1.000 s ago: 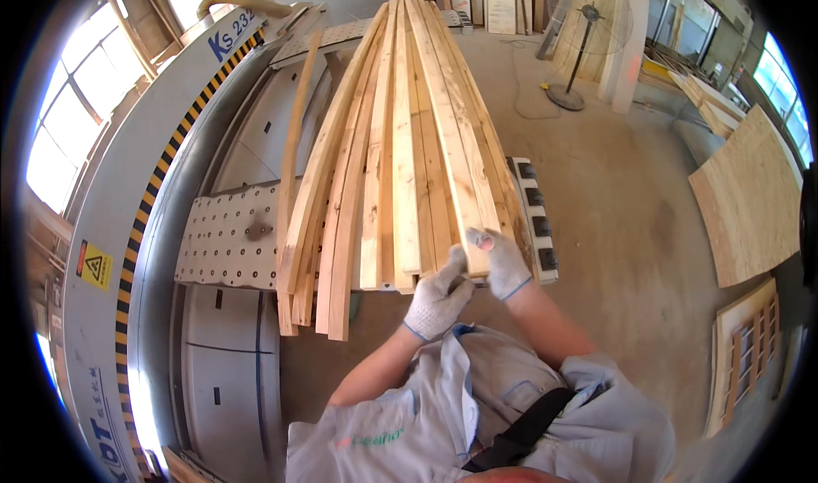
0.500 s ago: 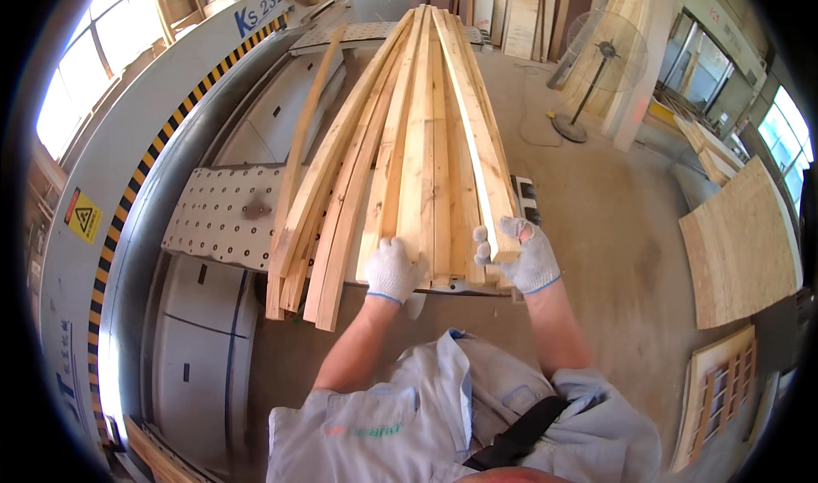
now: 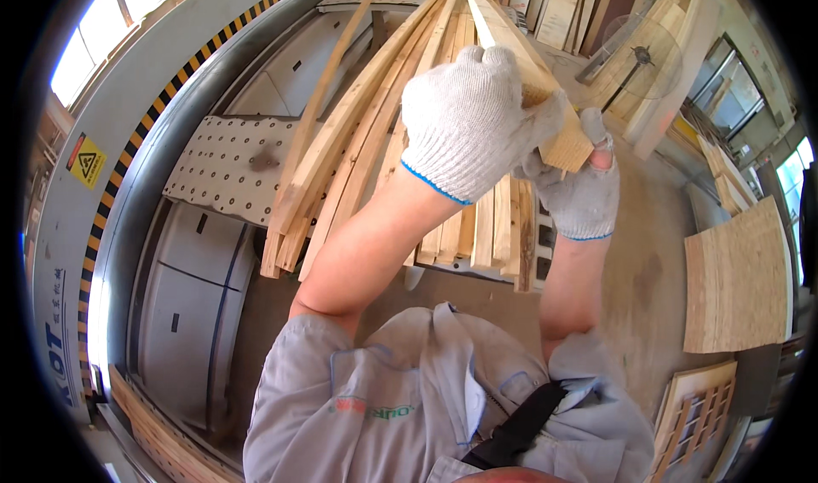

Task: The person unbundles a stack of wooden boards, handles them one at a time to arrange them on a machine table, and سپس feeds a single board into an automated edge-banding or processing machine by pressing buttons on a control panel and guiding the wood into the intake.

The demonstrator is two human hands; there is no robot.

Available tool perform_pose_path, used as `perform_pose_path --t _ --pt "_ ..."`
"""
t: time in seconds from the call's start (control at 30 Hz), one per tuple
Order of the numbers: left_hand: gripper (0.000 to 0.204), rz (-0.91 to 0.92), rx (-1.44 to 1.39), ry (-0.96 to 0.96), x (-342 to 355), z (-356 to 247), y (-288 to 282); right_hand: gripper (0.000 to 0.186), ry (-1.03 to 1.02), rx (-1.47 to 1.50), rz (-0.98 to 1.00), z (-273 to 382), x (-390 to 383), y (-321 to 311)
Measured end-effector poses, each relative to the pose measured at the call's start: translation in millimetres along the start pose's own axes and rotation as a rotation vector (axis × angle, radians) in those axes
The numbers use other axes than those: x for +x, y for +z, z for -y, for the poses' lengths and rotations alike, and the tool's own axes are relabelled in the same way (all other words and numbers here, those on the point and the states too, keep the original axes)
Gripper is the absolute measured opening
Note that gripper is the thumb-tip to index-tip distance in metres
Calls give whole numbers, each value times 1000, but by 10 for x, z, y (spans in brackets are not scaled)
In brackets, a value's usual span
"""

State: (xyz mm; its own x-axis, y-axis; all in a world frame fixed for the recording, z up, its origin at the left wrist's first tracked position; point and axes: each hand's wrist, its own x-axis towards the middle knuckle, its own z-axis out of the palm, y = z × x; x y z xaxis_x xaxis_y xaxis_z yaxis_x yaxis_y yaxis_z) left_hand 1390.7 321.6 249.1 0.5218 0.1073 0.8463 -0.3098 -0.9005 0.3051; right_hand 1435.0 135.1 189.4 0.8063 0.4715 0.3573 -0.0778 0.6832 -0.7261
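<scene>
A long pale wooden board (image 3: 567,149) is lifted at its near end above the other lumber. My right hand (image 3: 584,195), in a white knit glove, wraps round that end from below and the right, with the thumb up its right side. My left hand (image 3: 467,112), in the same kind of glove, is closed at the board's left edge, its back turned up and most of its fingers hidden. Under both hands lies a stack of long boards (image 3: 349,116), fanned toward me by the lens, their near ends uneven.
Left of the stack stands a large grey machine with a yellow-and-black striped edge (image 3: 162,112) and a perforated metal bed (image 3: 213,155). A floor fan (image 3: 643,55) is at the far right. A plywood panel (image 3: 740,278) leans at the right.
My left hand has left the near ends of the stack and moved up and right to the board in my right hand. That board's near end has risen toward me.
</scene>
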Motion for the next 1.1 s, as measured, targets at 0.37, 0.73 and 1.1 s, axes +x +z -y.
perform_pose_path --t 0.37,0.73,1.1 --pt "43 81 -28 -109 -496 336 18 38 82 108 39 29 -143 -187" --pt "60 398 -372 -443 -2043 416 147 49 379 -518 -343 -1076 -672 -601" --pt "62 325 -863 -1014 -2833 355 544 42 575 -215 -481 -1823 -860 -1132"
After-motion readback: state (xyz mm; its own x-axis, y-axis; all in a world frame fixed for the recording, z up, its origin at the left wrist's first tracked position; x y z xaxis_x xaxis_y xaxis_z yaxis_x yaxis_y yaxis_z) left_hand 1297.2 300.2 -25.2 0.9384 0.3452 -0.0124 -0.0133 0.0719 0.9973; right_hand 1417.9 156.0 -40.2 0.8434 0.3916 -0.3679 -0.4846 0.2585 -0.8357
